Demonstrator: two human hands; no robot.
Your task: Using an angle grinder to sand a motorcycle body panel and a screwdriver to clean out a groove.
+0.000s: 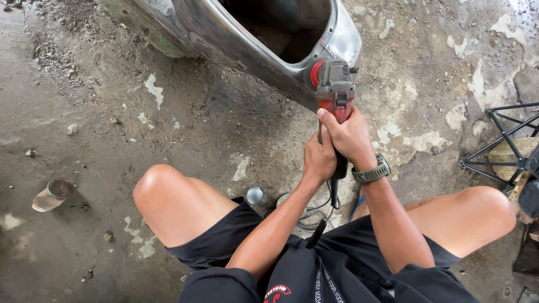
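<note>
1. Both hands on the grinder [336, 90]. It's red and grey and points away from me, head at the top.
2. Right hand [351, 136]: grip wrapped tight round the red body, thumb laid up along the left side of the housing. Green watch [371, 173] on that wrist.
3. Left hand [318, 159]: grip wrapped round the tail of the handle, just behind and below the right hand, the two touching.
4. Grinder head sits against the rim of the metal body panel [247, 42], at its near right corner. I can't see the disc itself, so I can't tell the exact contact.
5. The panel is bare, dull metal, curved, with a dark hollow opening on top. It rests on the concrete floor [168, 123] straight ahead of me.
6. Black cord [323, 210] drops from the handle and loops down between my knees.
7. I'm squatting, black shorts, both knees bare, one either side of the arms.
8. The floor is dirty and patchy, paint flaking in pale spots.
9. A small tin can [51, 194] lies on its side on the floor, well off to my left.
10. A small round silver thing [255, 195] lies on the floor by my left knee, too small to tell what.
11. Black metal frame [502, 140] at the right edge, well apart from the grinder.
</note>
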